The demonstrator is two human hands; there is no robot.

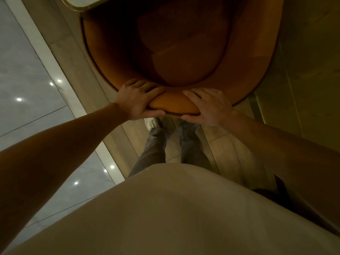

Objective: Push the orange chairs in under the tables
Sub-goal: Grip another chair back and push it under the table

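Both hands are gripping the top of the orange chair's (184, 52) curved backrest: the left hand (137, 102) is wrapping its fingers over the rim with the thumb underneath, and the right hand (209, 105) is clasping it just beside. The chair's front is sitting under the gold-edged white table (77, 4), on wood flooring (230, 153).

One orange chair (184, 52), one table (77, 1), two hands.
The left hand (136, 102) and right hand (211, 107) make two; also two trouser legs (152, 150) and one white shoe (151, 124).
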